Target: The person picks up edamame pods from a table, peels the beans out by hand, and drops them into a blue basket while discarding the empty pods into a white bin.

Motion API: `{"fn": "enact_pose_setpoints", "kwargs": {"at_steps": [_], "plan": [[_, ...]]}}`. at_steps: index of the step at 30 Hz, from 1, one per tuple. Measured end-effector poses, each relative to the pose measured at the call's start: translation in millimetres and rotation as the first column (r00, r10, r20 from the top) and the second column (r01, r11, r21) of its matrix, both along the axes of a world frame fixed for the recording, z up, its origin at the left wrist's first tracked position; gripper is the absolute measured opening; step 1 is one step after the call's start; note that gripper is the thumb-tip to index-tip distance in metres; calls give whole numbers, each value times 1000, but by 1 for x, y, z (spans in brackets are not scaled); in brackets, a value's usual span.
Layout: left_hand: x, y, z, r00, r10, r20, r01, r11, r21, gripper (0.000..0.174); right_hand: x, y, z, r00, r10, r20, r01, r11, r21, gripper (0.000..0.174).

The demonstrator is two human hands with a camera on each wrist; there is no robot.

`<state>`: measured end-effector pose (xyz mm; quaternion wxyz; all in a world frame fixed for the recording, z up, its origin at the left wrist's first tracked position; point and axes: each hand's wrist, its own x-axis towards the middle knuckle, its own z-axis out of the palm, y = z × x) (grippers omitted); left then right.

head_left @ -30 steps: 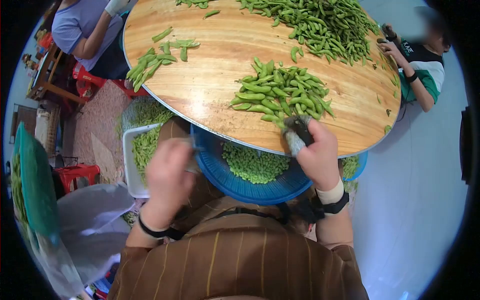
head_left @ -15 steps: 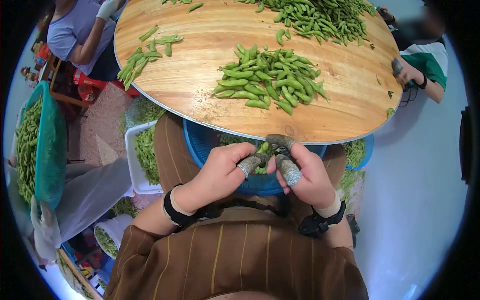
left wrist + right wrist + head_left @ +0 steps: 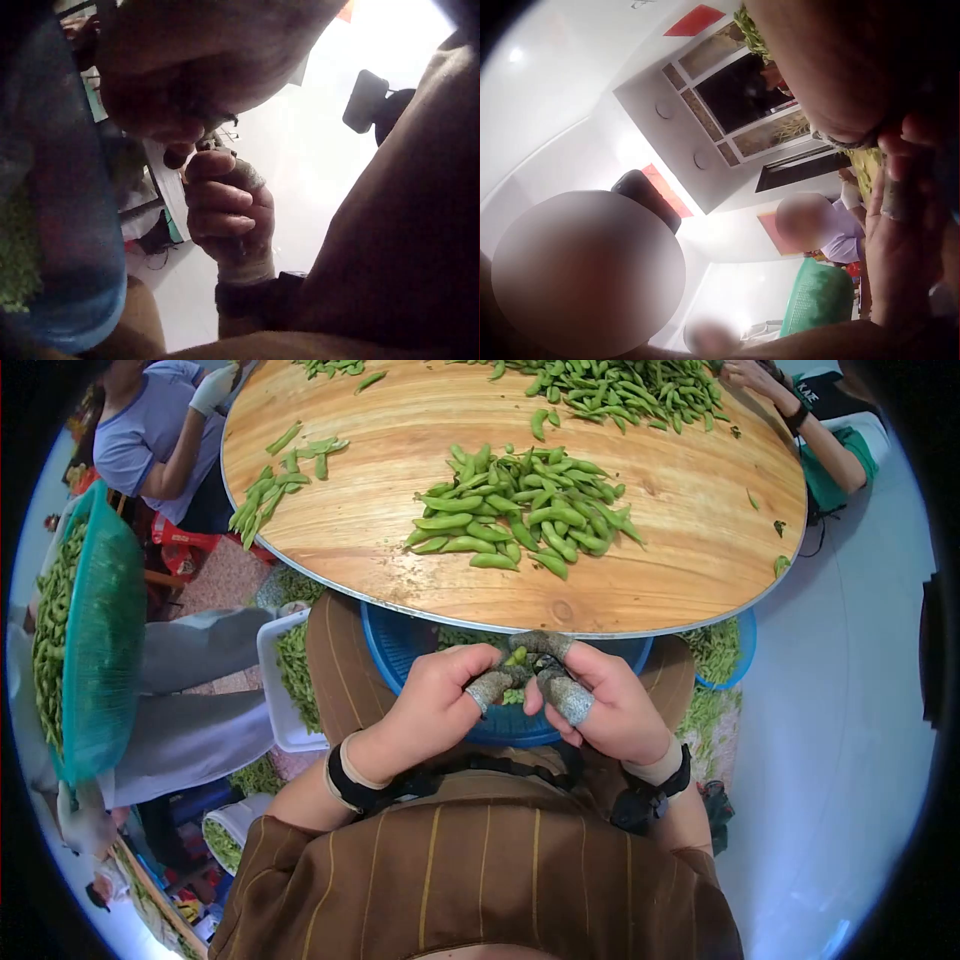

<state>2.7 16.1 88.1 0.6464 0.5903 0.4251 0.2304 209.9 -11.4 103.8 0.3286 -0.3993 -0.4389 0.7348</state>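
In the head view, my left hand (image 3: 430, 695) and right hand (image 3: 622, 705) meet just below the table's near edge, above a blue basin (image 3: 385, 645) with green beans in it. Between their fingertips is a green soybean pod (image 3: 516, 656), which both hands pinch; the fingers partly hide it. Dirty grey wraps (image 3: 567, 695) cover the thumbs and the right forefinger. A heap of soybean pods (image 3: 530, 510) lies on the round wooden table (image 3: 330, 560) beyond the hands. From the left wrist view, my right hand (image 3: 229, 195) shows with its fingers curled in.
A larger pod pile (image 3: 640, 390) and a few pods (image 3: 265, 500) lie farther off on the table. One person (image 3: 150, 440) sits at left, another (image 3: 840, 440) at right. A teal basket of pods (image 3: 105, 640) and a white tub (image 3: 290, 705) are at left.
My right hand has come from the near edge of the pod heap down to my left hand, and both now work a pod over the basin. The teal basket at left has shifted upward in view.
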Motion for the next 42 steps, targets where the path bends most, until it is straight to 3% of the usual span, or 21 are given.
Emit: {"fn": "enact_pose_setpoints", "kwargs": {"at_steps": [1,2,3,4,5,6,8,12,14,15,17,21,22,23,24,29,31,34,38,40,42], "plan": [[1,1,-4,990,37,-134,25,901,432,11,-1,0,-1,1000,-1,-4,1,1000,0,30],[2,1,-6,963,126,-237,108,626,772,11,-2,0,-2,1000,-18,-9,17,1000,-20,32],[2,0,-2,963,125,-240,111,626,772,11,-3,0,-3,999,-34,-14,33,999,-40,33],[1,-1,5,991,-9,-135,56,938,343,11,-1,0,-2,999,-36,-18,35,999,-41,33],[-1,-2,9,997,-69,25,72,979,-190,10,1,-1,-2,985,-47,-168,15,983,-185,33],[-4,-1,6,997,-73,21,75,978,-193,10,3,-2,-1,947,-77,-312,-28,947,-320,32],[-11,3,-4,888,49,457,266,755,-599,9,4,-5,-3,956,-66,-287,-25,952,-305,33],[-3,3,-11,974,-65,216,157,882,-443,10,4,-9,-9,1000,-8,-20,5,990,-139,33],[-1,-1,-13,981,-165,-101,179,973,144,13,5,-11,-9,1000,16,-6,-16,989,-150,32],[1,-1,-15,980,-168,-104,182,973,144,13,5,-12,-10,999,42,10,-40,986,-161,31],[5,2,-19,949,-69,-307,278,639,717,15,6,-12,-17,999,33,-3,-33,987,-159,29],[8,-5,-23,967,-18,-253,198,675,710,13,5,-12,-24,998,-12,-58,3,987,-159,23],[4,-6,-17,996,-72,-60,85,967,240,16,6,-13,-25,994,-13,-108,-8,982,-191,19],[3,-7,-13,991,-8,130,51,944,-326,20,6,-15,-26,994,-16,-111,-6,981,-192,19],[5,-8,-11,990,6,138,48,922,-384,22,6,-16,-29,988,-40,-152,6,977,-215,18],[6,-8,-15,998,-69,11,69,942,-328,16,2,-19,-55,993,-65,-102,42,976,-213,13],[8,-9,-15,994,-96,-49,80,963,-258,15,-12,-21,-73,913,-367,176,250,847,468,16],[11,-13,-15,945,-223,-238,235,972,23,22,-14,-17,-62,857,-346,382,91,831,548,19],[9,-12,-14,945,-193,-262,183,981,-64,26,-13,-10,-60,714,-429,553,-43,762,647,21],[2,-13,-16,962,-137,-237,125,990,-66,26,-5,-12,-64,535,-516,669,-121,736,666,23],[-2,-14,-16,967,-78,-244,73,997,-29,34,-7,-17,-53,568,-512,645,-118,724,679,23]]}}
